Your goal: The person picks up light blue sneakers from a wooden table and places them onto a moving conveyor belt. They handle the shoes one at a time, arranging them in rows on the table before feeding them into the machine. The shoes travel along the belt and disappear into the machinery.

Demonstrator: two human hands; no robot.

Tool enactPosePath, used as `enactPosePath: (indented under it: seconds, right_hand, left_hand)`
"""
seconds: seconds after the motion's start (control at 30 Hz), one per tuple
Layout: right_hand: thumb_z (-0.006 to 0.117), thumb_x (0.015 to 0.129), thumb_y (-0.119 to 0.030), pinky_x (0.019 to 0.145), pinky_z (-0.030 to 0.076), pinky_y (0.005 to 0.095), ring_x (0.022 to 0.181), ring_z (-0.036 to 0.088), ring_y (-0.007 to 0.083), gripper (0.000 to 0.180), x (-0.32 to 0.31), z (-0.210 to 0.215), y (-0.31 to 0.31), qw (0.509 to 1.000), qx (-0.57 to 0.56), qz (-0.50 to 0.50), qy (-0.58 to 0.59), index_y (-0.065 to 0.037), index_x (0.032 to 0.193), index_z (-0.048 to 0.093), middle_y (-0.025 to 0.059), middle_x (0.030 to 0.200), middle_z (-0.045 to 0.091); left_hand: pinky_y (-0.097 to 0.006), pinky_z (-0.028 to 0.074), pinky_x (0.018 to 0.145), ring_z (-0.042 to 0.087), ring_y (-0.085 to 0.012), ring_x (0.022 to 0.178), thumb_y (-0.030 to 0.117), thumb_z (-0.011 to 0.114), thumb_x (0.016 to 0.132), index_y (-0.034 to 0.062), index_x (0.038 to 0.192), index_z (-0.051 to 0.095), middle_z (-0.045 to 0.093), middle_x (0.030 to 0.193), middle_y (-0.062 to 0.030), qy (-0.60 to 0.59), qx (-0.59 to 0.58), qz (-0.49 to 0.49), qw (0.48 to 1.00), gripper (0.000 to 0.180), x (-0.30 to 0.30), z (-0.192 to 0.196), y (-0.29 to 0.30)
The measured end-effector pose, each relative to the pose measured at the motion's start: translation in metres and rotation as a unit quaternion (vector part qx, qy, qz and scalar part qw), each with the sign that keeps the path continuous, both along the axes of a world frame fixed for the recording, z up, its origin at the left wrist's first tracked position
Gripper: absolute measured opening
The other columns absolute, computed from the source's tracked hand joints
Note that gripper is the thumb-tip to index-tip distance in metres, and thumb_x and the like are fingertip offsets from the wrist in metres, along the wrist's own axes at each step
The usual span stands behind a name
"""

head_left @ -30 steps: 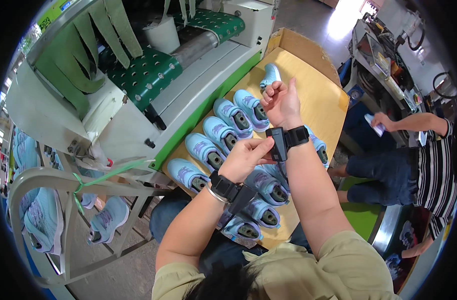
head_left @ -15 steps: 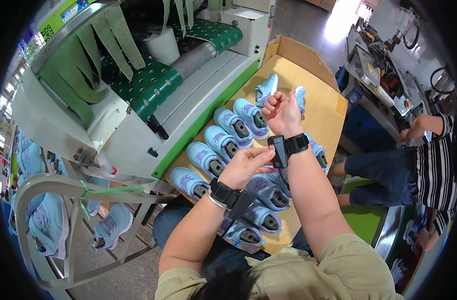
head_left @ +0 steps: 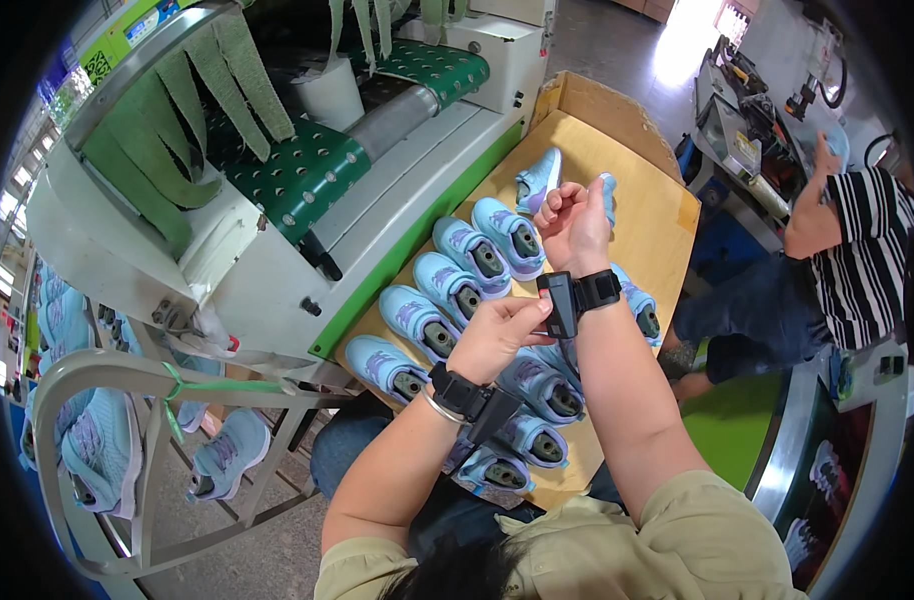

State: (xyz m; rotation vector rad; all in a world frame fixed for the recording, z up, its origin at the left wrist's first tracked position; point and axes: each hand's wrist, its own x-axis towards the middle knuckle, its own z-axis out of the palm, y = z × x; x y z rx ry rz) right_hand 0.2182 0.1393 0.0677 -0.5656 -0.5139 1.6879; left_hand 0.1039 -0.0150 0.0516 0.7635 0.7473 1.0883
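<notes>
My left hand (head_left: 499,335) pinches the black box-shaped device (head_left: 559,304) strapped to my right wrist, thumb and fingers closed at its left side. My right hand (head_left: 577,228) is raised with the palm toward me, fingers loosely curled, thumb stretched up, nothing in it. A similar black device (head_left: 469,396) is strapped to my left wrist. Under and around both hands, several light-blue shoes (head_left: 417,320) with purple marks stand in rows on a wooden board (head_left: 642,215), dark forms inside them. A shoe (head_left: 540,180) stands beyond the rows, and another is partly hidden behind my right hand.
A machine with a perforated green conveyor belt (head_left: 307,180) and hanging green strips stands at the left. Before it, a grey metal rack (head_left: 207,375) holds more blue shoes (head_left: 232,452). A person in a striped shirt (head_left: 862,250) works at a cluttered bench (head_left: 727,130) on the right.
My left hand stays on the wrist device and my right hand stays raised, with little movement. The person at right has shifted and now reaches up toward the bench, a light-blue thing at the hand.
</notes>
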Motion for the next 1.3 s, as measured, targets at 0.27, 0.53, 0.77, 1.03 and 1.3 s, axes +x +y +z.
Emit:
enactPosePath:
  seconds: [0.27, 0.53, 0.77, 1.03, 1.3]
  right_hand:
    - [0.028, 0.104, -0.057, 0.055, 0.037, 0.032, 0.059, 0.041, 0.0186, 0.057, 0.004, -0.002, 0.005, 0.997, -0.049, 0.021, 0.064, -0.01, 0.08, 0.049, 0.0055, 0.068, 0.047]
    - [0.028, 0.104, -0.056, 0.055, 0.037, 0.0319, 0.059, 0.041, 0.0186, 0.056, 0.001, -0.001, 0.001, 0.998, -0.037, 0.009, 0.048, -0.01, 0.08, 0.049, 0.0058, 0.068, 0.047]
    - [0.028, 0.104, -0.056, 0.054, 0.037, 0.0319, 0.059, 0.041, 0.0189, 0.056, 0.0, 0.0, -0.001, 0.997, -0.049, -0.004, 0.052, -0.009, 0.08, 0.049, 0.0064, 0.068, 0.047]
    - [0.03, 0.104, -0.056, 0.055, 0.037, 0.0318, 0.059, 0.041, 0.0189, 0.056, 0.003, -0.001, -0.002, 0.998, -0.042, 0.002, 0.055, -0.009, 0.081, 0.049, 0.0064, 0.068, 0.047]
    - [0.032, 0.103, -0.057, 0.054, 0.037, 0.0315, 0.058, 0.041, 0.0175, 0.055, 0.0, 0.005, -0.008, 0.999, 0.019, -0.035, -0.012, -0.01, 0.08, 0.049, 0.0049, 0.067, 0.047]
  left_hand:
    - [-0.036, 0.055, 0.089, 0.069, -0.0205, 0.097, 0.027, 0.058, 0.099, -0.0057, 0.112, 0.067, 0.071, 0.106, -0.0136, -0.003, 0.017, -0.003, 1.0, 0.036, -0.001, 0.0, 0.001]
    - [-0.035, 0.056, 0.088, 0.069, -0.0194, 0.095, 0.028, 0.06, 0.099, -0.0052, 0.111, 0.067, 0.071, 0.104, -0.0128, -0.003, 0.015, 0.006, 1.0, 0.036, -0.002, 0.001, -0.001]
    - [-0.034, 0.056, 0.086, 0.07, -0.0187, 0.092, 0.029, 0.061, 0.098, -0.0048, 0.109, 0.068, 0.071, 0.103, -0.0125, 0.004, 0.006, 0.009, 1.0, 0.036, -0.001, -0.001, -0.001]
    - [-0.033, 0.056, 0.084, 0.07, -0.018, 0.091, 0.028, 0.061, 0.098, -0.0045, 0.107, 0.069, 0.072, 0.1, -0.012, 0.019, 0.009, 0.008, 1.0, 0.035, -0.002, 0.004, 0.0]
    - [-0.031, 0.056, 0.08, 0.067, -0.0147, 0.089, 0.032, 0.064, 0.096, -0.0045, 0.107, 0.069, 0.071, 0.098, -0.0092, -0.011, -0.019, -0.006, 1.0, 0.038, -0.002, 0.001, -0.003]
